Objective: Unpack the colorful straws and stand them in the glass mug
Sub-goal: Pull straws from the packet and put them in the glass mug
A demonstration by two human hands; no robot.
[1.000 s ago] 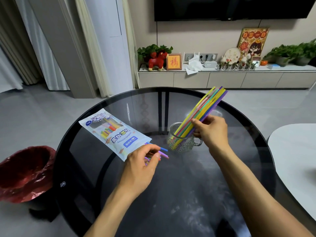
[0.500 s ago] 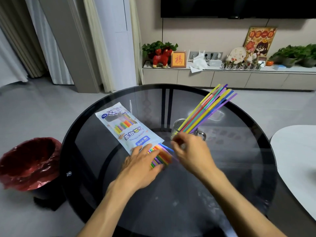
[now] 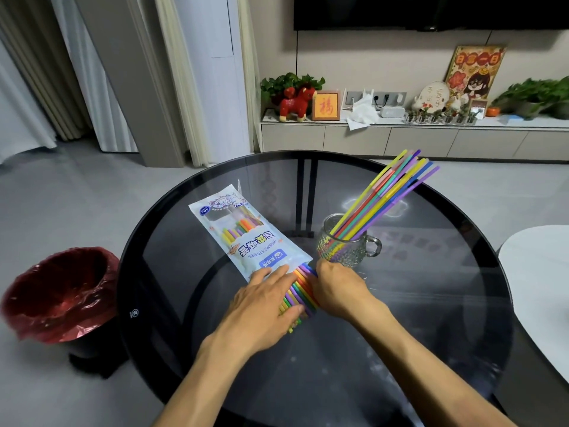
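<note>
Both hands have come together at the pack's open end since the earlier frames, where the right hand was up at the mug; now it is lying beside the left hand on the straws sticking out of the pack. Left fingers are lying spread and flat over the pack's edge and the straw ends, pressing rather than clenching. Right fingers are curling onto the straws from the other side, but whether they are gripping any is not clear. More straws are standing slanted in the mug, leaning up and to the right. Pack and mug are sitting near each other on a round dark glass worktop with a black rim, which is reflecting the room. A bin lined with a red bag is standing on the grey floor to the left. Behind, a low cabinet is carrying plants, a red toy horse, tissues and framed pictures under a dark screen.
</note>
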